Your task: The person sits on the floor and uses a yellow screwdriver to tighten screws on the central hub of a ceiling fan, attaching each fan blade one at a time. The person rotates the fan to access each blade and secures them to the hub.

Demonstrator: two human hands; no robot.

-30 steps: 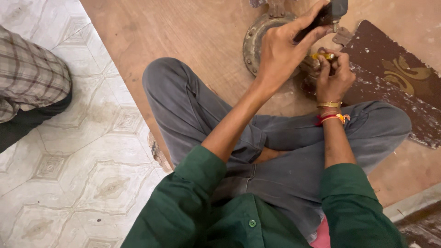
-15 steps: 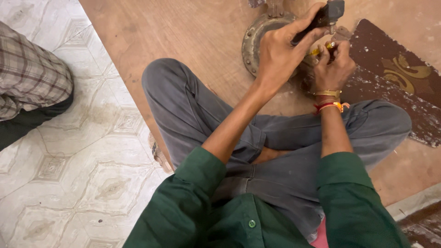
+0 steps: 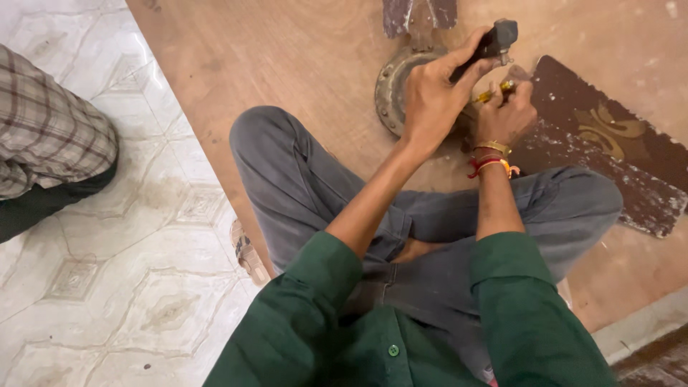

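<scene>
Brown plywood board (image 3: 301, 79) lies over pale patterned floor tiles (image 3: 107, 272), and the person sits cross-legged on it in grey trousers and a green shirt. Just past the knees a round metal disc (image 3: 390, 89) with a studded rim rests flat on the board. Over it, the left hand (image 3: 430, 100) has its fingers wrapped tight around a dark hammer (image 3: 494, 39), head up. Just beside, the right hand (image 3: 509, 115) pinches a yellow-handled tool (image 3: 491, 93) in closed fingers. A dark wooden panel (image 3: 609, 143) lies to the right. Another person's checked sleeve (image 3: 50, 136) shows at far left
</scene>
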